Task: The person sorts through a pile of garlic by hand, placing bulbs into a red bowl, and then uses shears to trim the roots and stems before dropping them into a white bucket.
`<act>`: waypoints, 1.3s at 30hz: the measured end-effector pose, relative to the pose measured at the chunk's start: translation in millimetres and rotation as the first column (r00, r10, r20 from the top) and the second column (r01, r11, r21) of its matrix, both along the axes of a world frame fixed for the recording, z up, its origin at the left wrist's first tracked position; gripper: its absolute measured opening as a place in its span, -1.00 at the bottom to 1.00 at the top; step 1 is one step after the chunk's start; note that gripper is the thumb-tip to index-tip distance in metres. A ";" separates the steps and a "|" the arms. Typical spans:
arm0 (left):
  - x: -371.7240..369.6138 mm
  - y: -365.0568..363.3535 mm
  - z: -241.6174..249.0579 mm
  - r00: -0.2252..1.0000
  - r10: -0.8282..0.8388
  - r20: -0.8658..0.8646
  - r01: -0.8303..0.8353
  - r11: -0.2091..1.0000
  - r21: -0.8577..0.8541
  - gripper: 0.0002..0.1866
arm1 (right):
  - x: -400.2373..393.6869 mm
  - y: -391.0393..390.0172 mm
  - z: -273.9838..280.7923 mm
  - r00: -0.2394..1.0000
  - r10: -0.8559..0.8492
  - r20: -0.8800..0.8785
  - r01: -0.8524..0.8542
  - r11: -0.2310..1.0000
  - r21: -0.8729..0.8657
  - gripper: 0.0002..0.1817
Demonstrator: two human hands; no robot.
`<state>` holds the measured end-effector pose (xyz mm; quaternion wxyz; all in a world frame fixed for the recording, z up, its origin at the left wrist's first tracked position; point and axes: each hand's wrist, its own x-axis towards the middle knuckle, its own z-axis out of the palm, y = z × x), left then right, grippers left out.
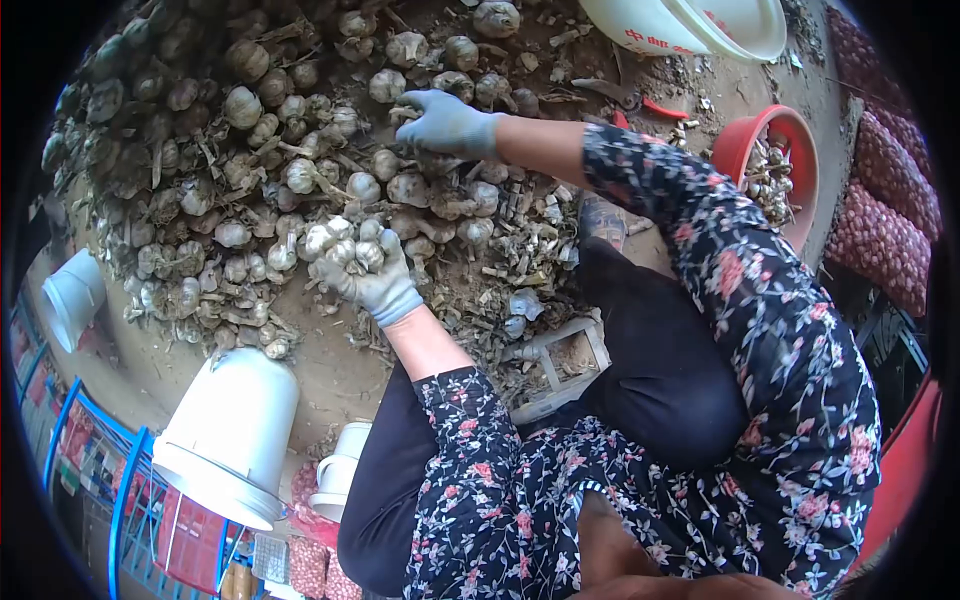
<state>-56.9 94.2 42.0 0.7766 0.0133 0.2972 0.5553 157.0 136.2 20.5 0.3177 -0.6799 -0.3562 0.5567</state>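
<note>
My left hand (372,285), in a pale work glove, is closed palm-up around several cleaned garlic bulbs (345,247). It hangs over the near part of a large heap of garlic bulbs (232,235) with dry stalks. Farther out, my right hand (447,124), gloved in grey-blue, reaches onto the heap. Its fingers are apart beside a dry stalk, close to a single garlic bulb (387,86); whether they touch the stalk is hard to tell. Red-handled shears (640,103) lie on the ground right of that hand.
A red basin (735,145) holding trimmed pieces stands at right, before filled net sacks (880,245). A pale tub (640,18) sits at the top. White buckets (235,415) lie lower left near a blue metal rack (125,490). By my leg is a small wooden frame (555,365).
</note>
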 end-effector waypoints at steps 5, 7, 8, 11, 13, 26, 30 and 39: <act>92.0 -11.8 32.3 0.520 -0.014 -0.854 0.423 0.873 0.244 -0.62 | -19.2 -61.2 65.1 0.625 -0.349 -0.699 0.338 0.927 -0.160 -0.72; 132.7 -24.5 41.0 0.198 0.029 -0.980 0.630 0.762 0.150 -0.55 | 10.0 -87.0 69.5 0.252 -0.446 -0.859 0.360 0.867 -0.345 -0.68; 150.6 -29.3 59.1 0.031 0.147 -0.989 0.771 0.626 0.117 -0.55 | 25.1 -99.1 72.0 0.097 -0.397 -0.913 0.389 0.859 -0.332 -0.67; 225.4 -63.8 112.2 -0.217 0.471 -0.855 0.931 0.362 -0.038 -0.58 | 97.7 -157.8 96.9 -0.207 -0.263 -0.942 0.455 0.827 -0.331 -0.66; 269.1 -94.5 121.9 -0.098 0.441 -0.892 0.993 0.103 -0.058 -0.43 | 126.9 -223.4 102.8 0.039 -0.471 -0.881 0.803 0.540 -0.253 -0.62; 267.6 -110.6 54.7 0.137 0.487 -0.862 0.925 0.248 0.288 -0.72 | 307.2 -452.4 121.3 0.094 -0.978 0.185 0.875 0.170 0.453 -0.69; 184.2 -33.5 18.3 -0.190 0.760 -0.622 0.980 0.184 -0.074 -0.46 | 264.0 -379.1 157.3 -0.058 -0.694 0.718 0.560 0.573 0.598 -0.69; 18.7 86.2 -2.7 -0.854 0.463 -0.239 0.478 0.513 -0.713 -0.27 | 183.5 -139.3 53.8 0.698 0.004 0.716 -0.192 0.965 0.181 -0.59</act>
